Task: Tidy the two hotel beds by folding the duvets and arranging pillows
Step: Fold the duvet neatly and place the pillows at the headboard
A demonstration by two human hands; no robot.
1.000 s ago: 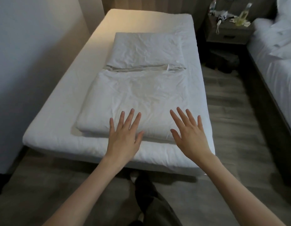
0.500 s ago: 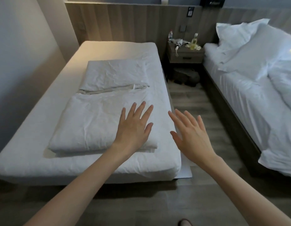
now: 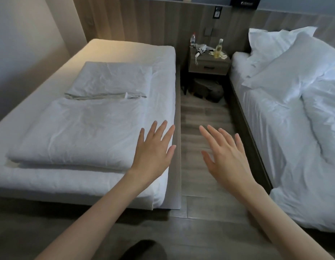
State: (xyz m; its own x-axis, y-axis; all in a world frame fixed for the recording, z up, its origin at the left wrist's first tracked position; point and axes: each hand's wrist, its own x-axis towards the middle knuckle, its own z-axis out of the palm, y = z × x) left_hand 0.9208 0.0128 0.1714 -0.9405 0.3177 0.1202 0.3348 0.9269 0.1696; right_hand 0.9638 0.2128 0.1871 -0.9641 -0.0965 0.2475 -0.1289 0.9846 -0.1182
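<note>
On the left bed (image 3: 50, 186) a white duvet (image 3: 78, 136) lies folded into a flat rectangle, with a flat pillow (image 3: 112, 79) just beyond it. My left hand (image 3: 153, 152) hovers with spread fingers over the duvet's near right corner, holding nothing. Over the floor strip between the beds, my right hand (image 3: 224, 156) is also spread and empty. The right bed (image 3: 266, 113) carries two plump pillows (image 3: 286, 62) at its head and a rumpled, unfolded duvet (image 3: 324, 121) along its far side.
A wooden nightstand (image 3: 208, 63) with bottles and small items stands between the bed heads, a dark bag (image 3: 208, 89) on the floor below it. A narrow wood-floor aisle (image 3: 200, 117) runs between the beds. A wall borders the left bed.
The view has swung right from the left bed toward the aisle, bringing the right bed into sight. Both hands stayed spread and empty and shifted right with it.
</note>
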